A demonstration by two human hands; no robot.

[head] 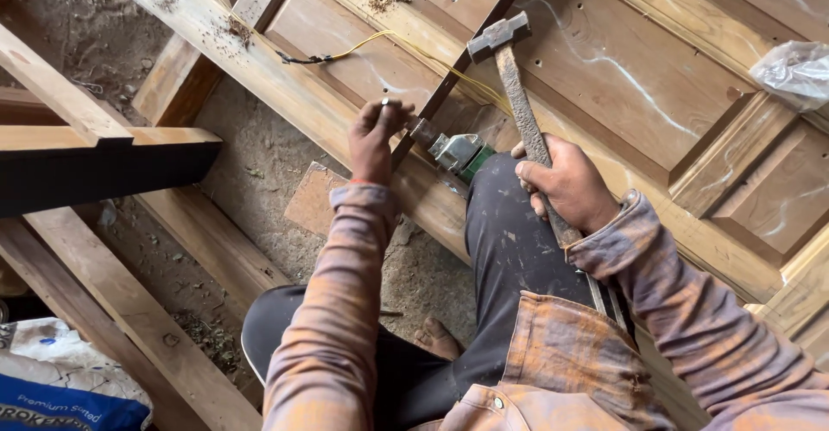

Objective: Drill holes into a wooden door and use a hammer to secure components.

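Our right hand [566, 185] clenches the hammer [522, 107], its head at 11 o'clock from the grip. Our left hand [373, 142] pinches a nail [386, 103] against the wooden frame [285, 85].

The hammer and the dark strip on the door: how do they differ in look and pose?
The hammer is rusty and thick, gripped by the right hand; the dark strip is thin and smooth, pinched by the left hand. The hammer leans up-left, the strip up-right. Both are long and cross above the wooden door.
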